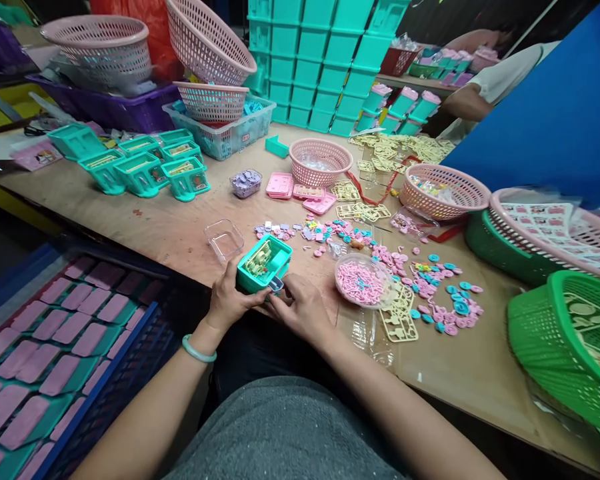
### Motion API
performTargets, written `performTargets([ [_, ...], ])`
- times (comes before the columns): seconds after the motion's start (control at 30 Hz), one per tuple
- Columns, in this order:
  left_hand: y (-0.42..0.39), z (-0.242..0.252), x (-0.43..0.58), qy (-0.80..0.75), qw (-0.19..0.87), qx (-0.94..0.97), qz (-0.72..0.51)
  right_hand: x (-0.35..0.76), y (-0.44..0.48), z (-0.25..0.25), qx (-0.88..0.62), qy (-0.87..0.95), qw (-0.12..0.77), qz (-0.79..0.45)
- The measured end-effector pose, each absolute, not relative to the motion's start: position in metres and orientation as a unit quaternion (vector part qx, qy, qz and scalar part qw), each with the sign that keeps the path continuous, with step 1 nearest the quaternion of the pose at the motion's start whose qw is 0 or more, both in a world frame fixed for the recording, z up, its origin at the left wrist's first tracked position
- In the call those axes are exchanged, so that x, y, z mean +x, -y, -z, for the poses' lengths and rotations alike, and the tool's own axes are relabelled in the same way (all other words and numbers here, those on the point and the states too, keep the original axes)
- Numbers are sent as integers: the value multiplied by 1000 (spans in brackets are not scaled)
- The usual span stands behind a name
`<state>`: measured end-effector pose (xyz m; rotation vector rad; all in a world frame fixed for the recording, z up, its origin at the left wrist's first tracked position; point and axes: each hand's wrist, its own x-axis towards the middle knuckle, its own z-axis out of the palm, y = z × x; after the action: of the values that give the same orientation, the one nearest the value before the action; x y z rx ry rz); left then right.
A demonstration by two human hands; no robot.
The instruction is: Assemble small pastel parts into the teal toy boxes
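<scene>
A small teal plastic box (280, 250) with yellow parts inside is held at the table's front edge. My left hand (226, 298) wraps round its left side and front, thumb along the near face. Against the box's near right corner, my right hand (303, 307) has its fingers closed at a small dark, shiny piece (276, 285); whether it grips that piece or the box rim is hard to see. Just left of the box sits a clear plastic tray (223, 240). To the right stands a round clear bowl (363, 281) of pink and blue small pieces.
Loose pink and blue parts (450, 307) and yellow sprue frames (399, 317) spread over the right side. Several teal boxes (141, 172) stand at left. Pink baskets (320, 160), a green basket (545, 347) and stacked teal boxes (315, 67) surround the work area. A crate of pink-lidded boxes (63, 327) lies lower left.
</scene>
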<state>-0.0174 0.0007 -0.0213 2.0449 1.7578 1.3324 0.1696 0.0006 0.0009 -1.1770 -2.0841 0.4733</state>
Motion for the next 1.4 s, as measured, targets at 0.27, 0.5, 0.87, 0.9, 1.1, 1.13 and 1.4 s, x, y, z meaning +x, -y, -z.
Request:
performTargets([
  [0.27, -1, 22, -18, -610, 79, 660, -432, 201, 19, -11, -500, 839, 214, -8],
  [0.5, 1, 26, -15, -659, 82, 639, -389, 196, -29, -64, -540, 840, 24, 46],
  [0.87, 1, 27, -16, -658, 86, 647, -374, 157, -13, -24, -467, 852, 199, -132],
  [0.9, 1, 28, -15, -663, 82, 647, -368, 158, -11, -21, -473, 841, 224, -136],
  [1.1, 1, 27, -13, -647, 82, 664, -365, 162, 2, -7, -472, 835, 268, -87],
  [1.13, 1, 27, -13, -645, 82, 664, -369, 162, 3, -6, -476, 830, 275, -99],
  [1.4, 2, 27, -13, -630, 77, 676, -374, 161, 4, -6, -485, 821, 278, -114],
])
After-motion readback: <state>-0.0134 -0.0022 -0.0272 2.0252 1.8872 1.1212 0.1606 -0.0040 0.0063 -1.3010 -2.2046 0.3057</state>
